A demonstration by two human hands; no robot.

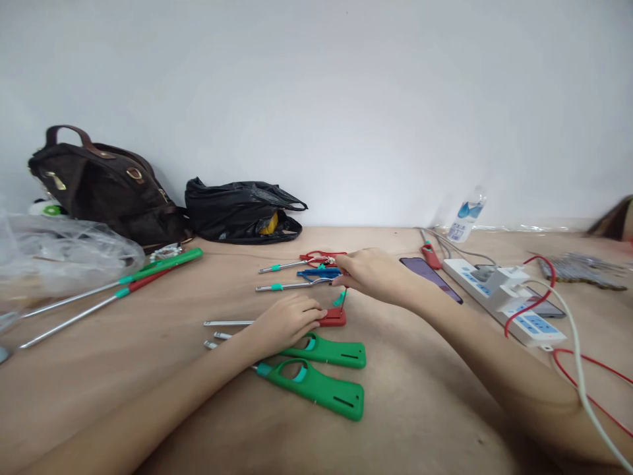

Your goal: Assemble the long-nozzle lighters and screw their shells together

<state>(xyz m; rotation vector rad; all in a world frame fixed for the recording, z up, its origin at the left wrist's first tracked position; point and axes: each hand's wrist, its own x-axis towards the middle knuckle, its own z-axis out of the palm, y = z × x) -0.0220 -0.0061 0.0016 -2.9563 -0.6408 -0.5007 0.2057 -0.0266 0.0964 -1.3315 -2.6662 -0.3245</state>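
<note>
My left hand (287,322) is closed over a red long-nosed lighter (333,318) lying on the wooden table (435,402); the lighter's metal tube (227,323) sticks out to the left. My right hand (370,272) pinches a thin dark tool (343,298) whose tip points down at the red lighter's handle. Two green lighters (329,351) (316,388) lie just in front of my left hand. Behind my hands lie a red lighter (316,257) and a blue lighter (316,274) with metal tubes.
Two long green and red lighters (148,274) lie at left beside a clear plastic bag (59,254). A brown handbag (106,185) and a black plastic bag (242,211) stand by the wall. At right are a phone (430,277), a white power strip (504,300) with red and white cables, and a bottle (465,216).
</note>
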